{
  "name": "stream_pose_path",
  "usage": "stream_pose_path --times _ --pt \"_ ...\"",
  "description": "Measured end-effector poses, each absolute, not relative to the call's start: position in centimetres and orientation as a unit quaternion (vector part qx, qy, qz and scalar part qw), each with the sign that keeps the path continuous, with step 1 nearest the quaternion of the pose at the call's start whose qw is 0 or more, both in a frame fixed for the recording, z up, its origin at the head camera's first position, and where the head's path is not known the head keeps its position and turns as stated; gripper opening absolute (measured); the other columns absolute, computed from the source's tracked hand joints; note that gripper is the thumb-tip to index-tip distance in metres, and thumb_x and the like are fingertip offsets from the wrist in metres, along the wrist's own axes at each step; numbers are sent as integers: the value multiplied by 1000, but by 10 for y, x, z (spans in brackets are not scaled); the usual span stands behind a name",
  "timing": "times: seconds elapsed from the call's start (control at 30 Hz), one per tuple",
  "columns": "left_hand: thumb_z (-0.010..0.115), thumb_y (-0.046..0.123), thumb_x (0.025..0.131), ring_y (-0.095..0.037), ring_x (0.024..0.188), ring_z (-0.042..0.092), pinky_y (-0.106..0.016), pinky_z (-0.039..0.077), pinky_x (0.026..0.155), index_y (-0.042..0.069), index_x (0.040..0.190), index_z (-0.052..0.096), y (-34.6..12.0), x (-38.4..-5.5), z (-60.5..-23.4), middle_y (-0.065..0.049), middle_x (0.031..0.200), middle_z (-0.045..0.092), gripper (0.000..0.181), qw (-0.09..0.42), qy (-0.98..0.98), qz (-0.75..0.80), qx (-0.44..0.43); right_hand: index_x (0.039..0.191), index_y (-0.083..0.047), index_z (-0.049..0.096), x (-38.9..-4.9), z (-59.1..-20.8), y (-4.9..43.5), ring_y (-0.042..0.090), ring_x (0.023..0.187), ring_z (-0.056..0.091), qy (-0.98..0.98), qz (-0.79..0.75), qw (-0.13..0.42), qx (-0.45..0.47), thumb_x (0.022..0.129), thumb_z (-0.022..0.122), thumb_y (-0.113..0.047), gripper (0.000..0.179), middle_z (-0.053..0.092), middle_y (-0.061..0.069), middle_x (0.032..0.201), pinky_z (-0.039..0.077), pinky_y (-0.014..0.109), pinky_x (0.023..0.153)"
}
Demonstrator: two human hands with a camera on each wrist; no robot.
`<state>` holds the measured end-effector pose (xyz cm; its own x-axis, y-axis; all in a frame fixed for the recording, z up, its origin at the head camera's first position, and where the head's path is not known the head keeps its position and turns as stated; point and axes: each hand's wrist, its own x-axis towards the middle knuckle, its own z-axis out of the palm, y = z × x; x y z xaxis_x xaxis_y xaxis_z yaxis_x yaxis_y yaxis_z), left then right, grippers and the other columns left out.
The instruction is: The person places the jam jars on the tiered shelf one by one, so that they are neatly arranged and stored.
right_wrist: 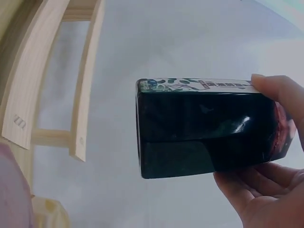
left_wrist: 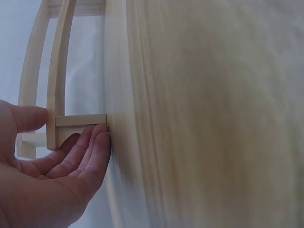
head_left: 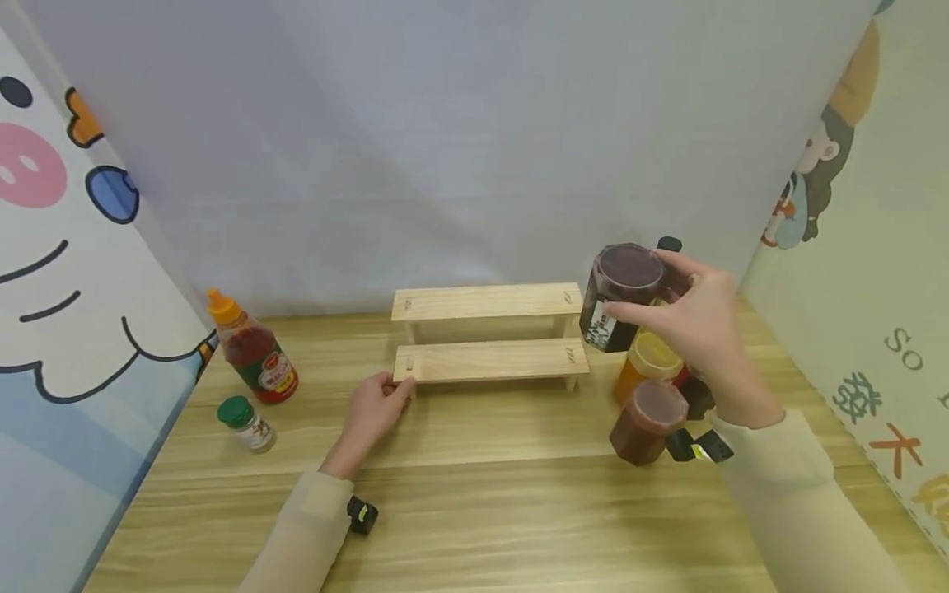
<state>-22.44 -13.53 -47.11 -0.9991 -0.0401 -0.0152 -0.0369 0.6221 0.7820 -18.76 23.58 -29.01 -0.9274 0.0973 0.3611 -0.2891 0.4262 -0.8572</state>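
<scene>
A dark octagonal jar (head_left: 621,301) with a white label is lifted above the right side of the table. My right hand (head_left: 693,317) grips it near its lidded end, thumb on one side and fingers on the other; the right wrist view shows its glossy dark side (right_wrist: 199,128). At the left end of a two-step wooden rack (head_left: 489,362), my left hand (head_left: 374,412) holds the lower step. In the left wrist view the thumb (left_wrist: 31,118) lies on the step's board and the fingers (left_wrist: 95,156) curl against the leg beneath.
Below the raised jar stand a brown jar (head_left: 648,424), a yellow-lidded jar (head_left: 652,358) and a black-capped bottle (head_left: 670,244), partly hidden. At left are a red sauce bottle (head_left: 259,354) and a green-capped shaker (head_left: 246,422). A pale wall (head_left: 474,165) rises behind the rack.
</scene>
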Motion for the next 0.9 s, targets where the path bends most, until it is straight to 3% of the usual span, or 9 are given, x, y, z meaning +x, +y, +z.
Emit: stream_pose_path --times 0.13,0.3,0.63,0.9 --pt "59 34 94 -19 68 59 -32 44 60 4 93 66 -137 -226 -470 -6 80 67 32 -2 -898 -439 23 121 -1 62 -203 -292 225 13 89 66 -823 529 187 83 62 91 -13 67 66 13 108 51 21 72" --pt "59 34 95 -18 67 58 -31 43 59 3 92 66 -138 -226 -469 -6 80 67 31 -1 -900 -435 27 120 -2 63 -218 -296 214 15 92 66 -822 533 178 89 63 91 -18 66 66 11 108 51 23 77" --pt "58 35 95 -20 72 59 -35 47 66 2 97 67 -139 -224 -467 -7 83 66 34 -2 -905 -424 20 130 -5 56 -237 -308 195 20 101 63 -799 588 106 71 65 90 -23 76 63 9 116 51 28 78" --pt "58 35 94 -19 69 58 -35 47 64 2 98 67 -137 -223 -470 -6 81 66 34 -6 -901 -434 17 127 -3 58 -253 -318 173 18 98 64 -798 585 114 91 65 90 -23 73 64 8 113 52 31 77"
